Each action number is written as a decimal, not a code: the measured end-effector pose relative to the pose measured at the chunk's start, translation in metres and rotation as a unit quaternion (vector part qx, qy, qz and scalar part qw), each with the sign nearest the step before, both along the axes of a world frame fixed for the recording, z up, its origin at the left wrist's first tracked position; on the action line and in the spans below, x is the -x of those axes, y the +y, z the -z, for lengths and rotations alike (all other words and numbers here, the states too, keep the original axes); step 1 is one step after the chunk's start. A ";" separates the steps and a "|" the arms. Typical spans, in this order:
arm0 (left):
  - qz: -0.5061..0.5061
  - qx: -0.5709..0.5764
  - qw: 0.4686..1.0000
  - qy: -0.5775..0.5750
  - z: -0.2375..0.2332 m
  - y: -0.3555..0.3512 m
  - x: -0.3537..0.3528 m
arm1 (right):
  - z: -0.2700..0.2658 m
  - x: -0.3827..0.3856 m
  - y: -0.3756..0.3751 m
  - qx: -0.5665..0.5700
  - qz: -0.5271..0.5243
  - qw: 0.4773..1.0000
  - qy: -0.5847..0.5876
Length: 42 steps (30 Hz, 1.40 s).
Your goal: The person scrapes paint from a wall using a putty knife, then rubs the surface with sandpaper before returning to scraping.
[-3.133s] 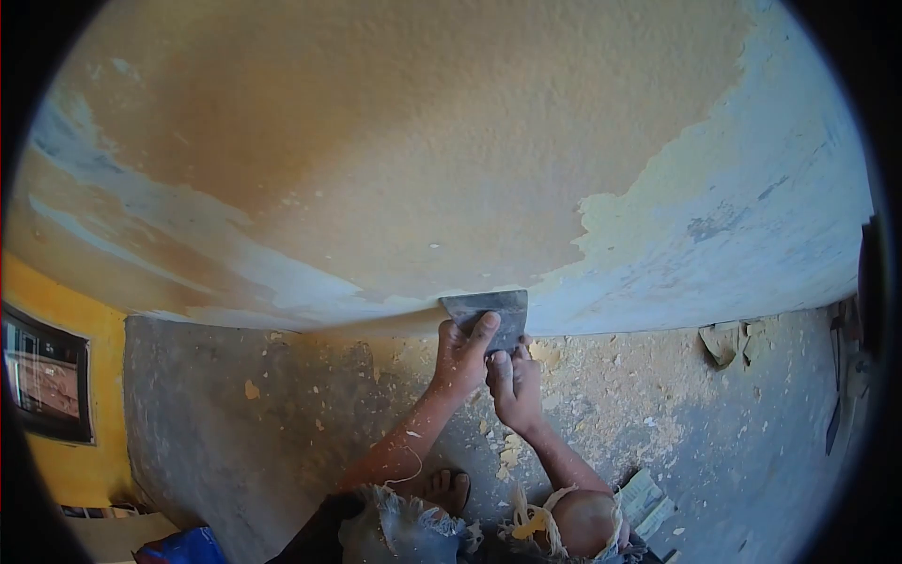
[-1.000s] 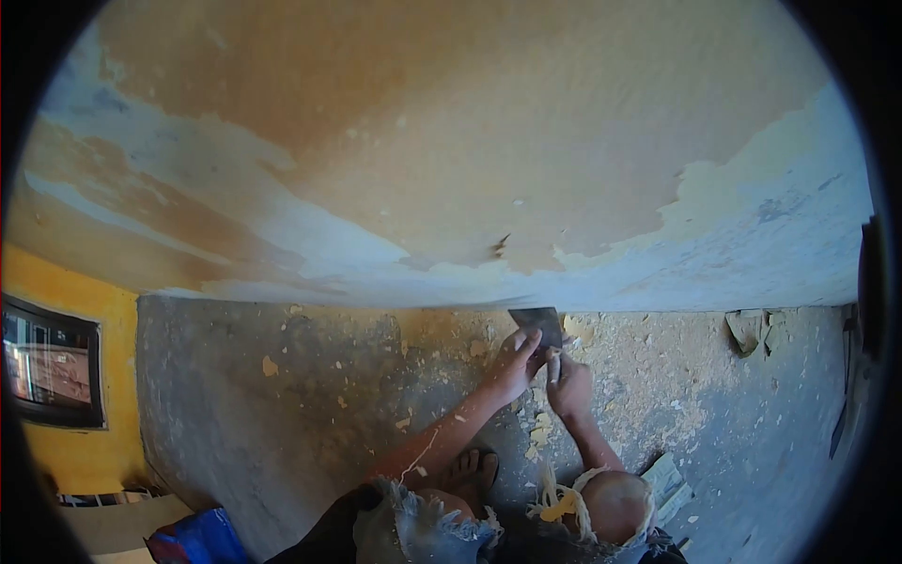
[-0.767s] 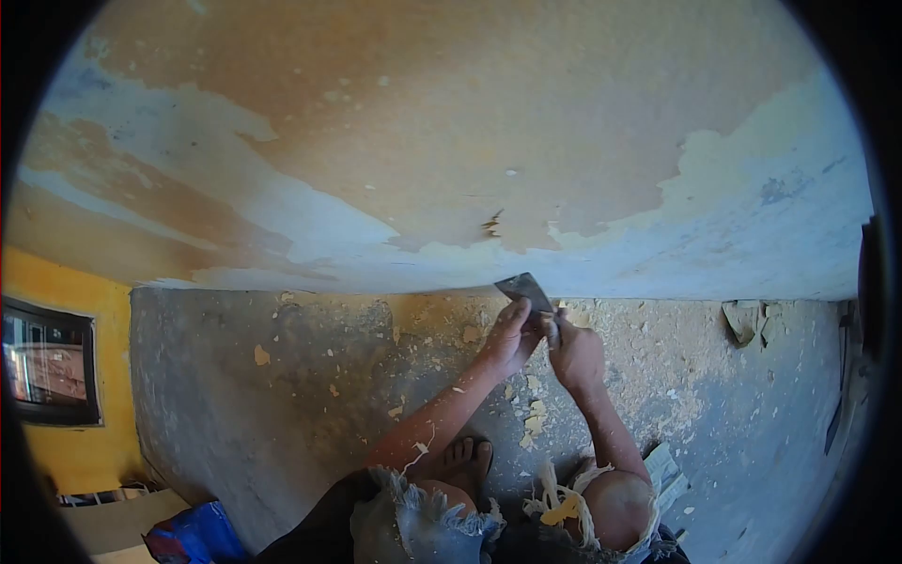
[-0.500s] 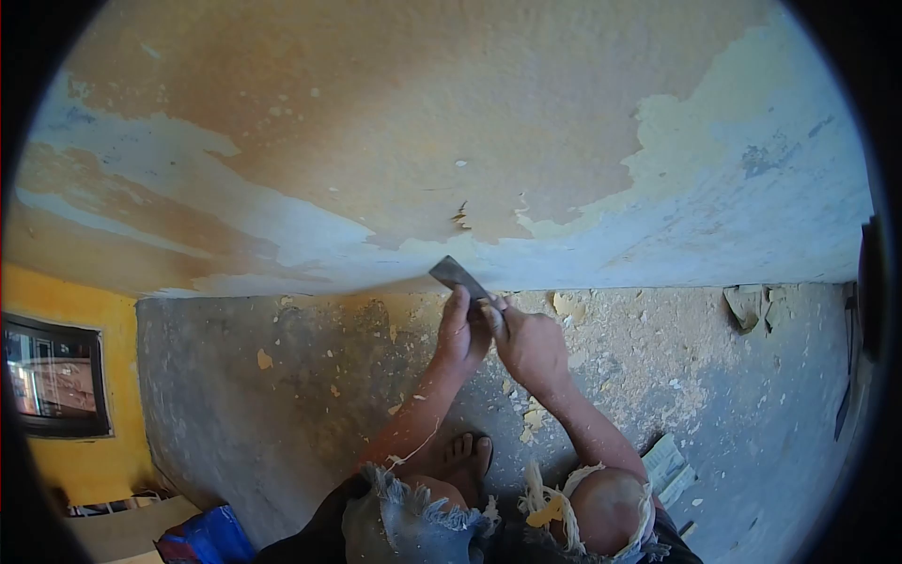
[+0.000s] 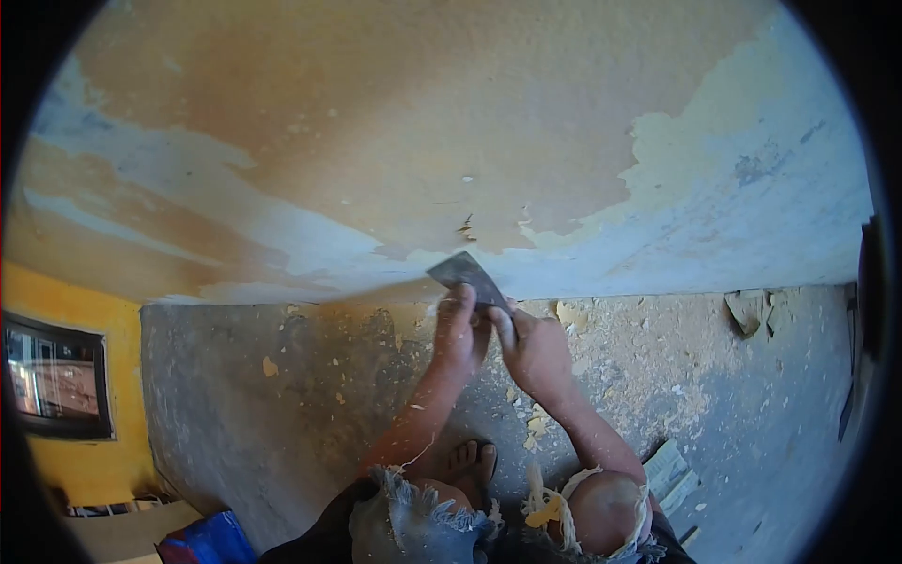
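Both hands are on a grey metal scraper (image 5: 473, 275) in front of the lower wall. My left hand (image 5: 457, 331) is closed with its thumb pressed against the blade. From the other side, my right hand (image 5: 537, 355) wraps around the handle end, which its fingers mostly hide. The blade's far edge lies close to the wall (image 5: 526, 113), which shows patches of peeling tan paint and bare whitish plaster; whether it touches is hard to tell. Just above the blade, a small torn flake of paint (image 5: 467, 228) sticks out from the surface.
Paint chips (image 5: 648, 376) litter the grey floor (image 5: 244, 404), thickest to the right of my hands. Curled peelings (image 5: 745, 312) lie along the wall's foot. At left are a yellow wall with a dark-framed window (image 5: 56, 376) and a blue bag (image 5: 211, 540). Folded paper (image 5: 669, 475) lies beside my knee.
The scraper's blade now shows broader and more face-on, turned between my hands. Both hands stay on it, with only a slight shift in position.
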State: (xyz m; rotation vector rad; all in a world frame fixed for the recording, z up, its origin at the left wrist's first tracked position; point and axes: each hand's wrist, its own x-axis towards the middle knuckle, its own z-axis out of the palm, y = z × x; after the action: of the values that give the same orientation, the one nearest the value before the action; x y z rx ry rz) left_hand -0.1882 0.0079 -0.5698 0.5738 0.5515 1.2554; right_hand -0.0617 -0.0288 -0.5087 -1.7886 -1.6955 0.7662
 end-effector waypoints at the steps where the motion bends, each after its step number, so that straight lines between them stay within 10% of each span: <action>1: -0.019 -0.020 0.999 0.027 -0.015 0.002 0.003 | 0.001 0.002 -0.001 0.000 0.003 1.000 0.002; 7: -0.058 0.080 0.993 0.072 0.009 -0.010 0.005 | 0.048 0.023 -0.018 -0.059 0.043 0.980 0.183; 12: -0.074 -0.021 0.995 0.057 -0.057 0.012 0.017 | -0.019 0.024 0.009 -0.016 -0.009 0.987 0.162; 16: -0.064 0.082 0.993 0.046 0.017 0.001 0.021 | 0.008 0.027 -0.007 -0.012 -0.001 0.989 0.150; 23: -0.131 -0.055 0.983 0.116 -0.115 0.018 0.038 | -0.076 0.041 0.022 -0.013 -0.076 0.976 0.206; 29: -0.069 0.000 0.967 0.244 0.006 -0.010 0.024 | 0.054 0.036 -0.019 -0.031 0.018 0.971 0.237; 32: -0.020 0.018 0.969 0.245 -0.008 -0.021 -0.003 | 0.087 0.011 -0.035 0.008 0.054 0.965 0.257; 42: -0.071 -0.073 0.961 0.256 -0.092 0.003 -0.013 | -0.023 0.007 -0.010 -0.026 0.048 0.946 0.318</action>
State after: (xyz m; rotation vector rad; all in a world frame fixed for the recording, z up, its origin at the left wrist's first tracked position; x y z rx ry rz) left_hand -0.1750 0.0111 -0.4776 1.0123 0.9495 1.2910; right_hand -0.0691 -0.0385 -0.4854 -1.3635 -1.1766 1.0964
